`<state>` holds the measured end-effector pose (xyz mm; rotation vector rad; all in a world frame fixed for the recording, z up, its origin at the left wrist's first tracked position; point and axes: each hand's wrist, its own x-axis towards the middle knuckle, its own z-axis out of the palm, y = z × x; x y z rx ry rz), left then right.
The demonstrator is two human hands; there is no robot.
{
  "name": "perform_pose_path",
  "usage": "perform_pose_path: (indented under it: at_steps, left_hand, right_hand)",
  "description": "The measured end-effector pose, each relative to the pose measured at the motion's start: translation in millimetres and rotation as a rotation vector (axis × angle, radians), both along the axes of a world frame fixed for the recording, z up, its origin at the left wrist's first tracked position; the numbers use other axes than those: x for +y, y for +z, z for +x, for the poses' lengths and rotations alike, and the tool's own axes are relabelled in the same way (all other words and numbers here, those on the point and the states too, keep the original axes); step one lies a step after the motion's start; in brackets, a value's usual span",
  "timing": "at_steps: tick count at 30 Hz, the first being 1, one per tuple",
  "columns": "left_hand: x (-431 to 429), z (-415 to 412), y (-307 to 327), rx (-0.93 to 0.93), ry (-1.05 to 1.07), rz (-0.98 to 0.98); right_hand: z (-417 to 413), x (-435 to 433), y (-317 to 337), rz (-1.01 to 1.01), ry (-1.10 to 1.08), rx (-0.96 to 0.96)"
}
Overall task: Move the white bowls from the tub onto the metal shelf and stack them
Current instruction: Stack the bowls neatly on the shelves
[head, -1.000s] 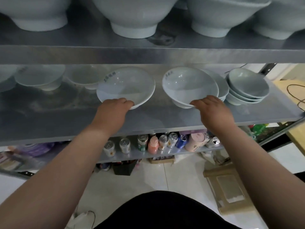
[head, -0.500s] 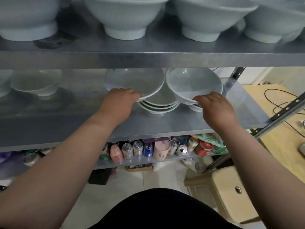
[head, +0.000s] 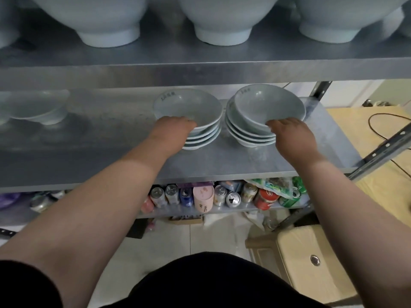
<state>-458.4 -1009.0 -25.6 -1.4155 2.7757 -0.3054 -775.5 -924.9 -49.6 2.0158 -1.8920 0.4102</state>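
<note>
The left hand [head: 172,127] gripped the near rim of the top bowl [head: 189,107] on the left stack [head: 201,137], fingers curled over the edge; that bowl sat level on the pile. The right hand [head: 291,134] was closed on the near rim of another bowl [head: 270,105], which was tilted, its near edge lifted above the right stack [head: 251,135] while its far side rested down in it. Counting rims, the left stack showed four bowls including the held one, and the right stack showed about four with the tilted one. The two stacks stood just beside each other on the middle metal shelf [head: 233,161], towards its right end. One more bowl [head: 37,108] stood alone far to the left on the same shelf, blurred. On the shelf above [head: 200,70], the bases of three large bowls [head: 222,21] were plain, with parts of others at the edges. On the lowest shelf, a row of drink cans [head: 222,194], too crowded to count surely, stood with a pink tub [head: 202,197] among them. A beige stool [head: 311,261] stood on the floor at lower right.
</note>
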Motion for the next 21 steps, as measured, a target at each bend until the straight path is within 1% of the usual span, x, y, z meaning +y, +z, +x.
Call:
perform_pose_path:
  at_steps: [4,7,9,10,12,15,18,20,21]
  left_hand:
    - [-5.6,-6.5,-10.2,-0.007,0.0,0.019]
    - [-11.2,-7.5,-13.9,0.05,-0.001,0.116]
    - [-14.0,-6.1,-17.1,0.106,-0.003,0.186]
    - [-14.7,-5.3,-18.9,0.131,-0.009,0.19]
    - [-15.1,-4.9,-21.4,0.153,-0.015,0.17]
    - [-14.5,-6.0,-20.7,0.117,-0.022,0.151]
    - [-14.5,-6.9,-19.8,0.12,0.004,0.16]
    - [-12.4,-4.8,-18.6,0.18,0.026,0.21]
    - [-9.0,-1.2,-17.6,0.26,0.028,0.228]
  right_hand:
    - [-1.6,-11.7,-4.0,0.1,0.041,0.0]
    - [-4.0,-22.6,-6.0,0.156,0.106,0.002]
    - [-4.6,-28.0,-10.2,0.186,0.106,-0.045]
    - [-4.0,-29.7,-13.3,0.201,0.105,-0.069]
    - [-2.7,-32.7,-19.8,0.199,0.109,-0.056]
    - [-5.2,-36.3,-21.9,0.216,0.124,-0.03]
    - [-5.4,-36.4,-19.5,0.236,0.098,-0.053]
    - [0.5,-31.3,-16.5,0.204,0.077,-0.112]
    - [5.3,-26.9,-15.6,0.169,0.08,-0.149]
